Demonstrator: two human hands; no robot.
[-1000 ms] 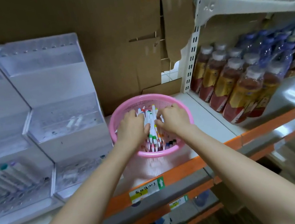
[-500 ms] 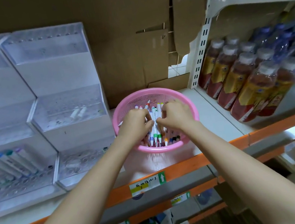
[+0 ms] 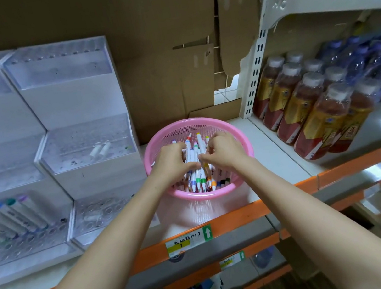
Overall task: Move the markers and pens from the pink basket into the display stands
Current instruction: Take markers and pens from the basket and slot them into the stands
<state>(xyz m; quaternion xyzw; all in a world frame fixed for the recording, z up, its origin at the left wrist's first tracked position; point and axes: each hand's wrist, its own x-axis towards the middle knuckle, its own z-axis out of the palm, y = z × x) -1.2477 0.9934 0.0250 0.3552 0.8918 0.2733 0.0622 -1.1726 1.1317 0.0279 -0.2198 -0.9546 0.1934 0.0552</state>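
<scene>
Head view: both forearms reach forward from the bottom corners and meet over the basket [image 3: 242, 139], which stands on the white shelf [image 3: 286, 163] near its orange front edge. The left hand [image 3: 171, 162] is palm-down inside the basket's left half, knuckles up, fingers curled over the left side of a bundle of markers [image 3: 192, 155] and thumb tucked under it. The right hand [image 3: 223, 152] mirrors it in the right half, its fingers bent inward and clenched on the bundle's right side. So each hand is grasping the markers, and the two sets of fingertips nearly meet across the bundle.

The markers lie in the middle of the basket, between the two hands. Their white bodies run front to back. Their far tips stick out beyond the knuckles, and their coloured bands show below the wrists, near the basket's front rim. More markers lie loose under them on the basket floor; how many the hands actually hold cannot be told.

The stands [image 3: 77, 138] rise in clear stepped tiers just left of the basket, the nearer one almost touching its rim. Five markers [image 3: 13, 219] lean in the bottom tier of the far-left stand, caps up. Two white caps [image 3: 99, 150] lie in the middle tier of the nearer stand.

Bottles [image 3: 304, 110] fill the shelf to the right, well apart from the basket. Cardboard [image 3: 151, 24] backs the shelf. A label [image 3: 188, 240] sits on the front rail below the basket.
</scene>
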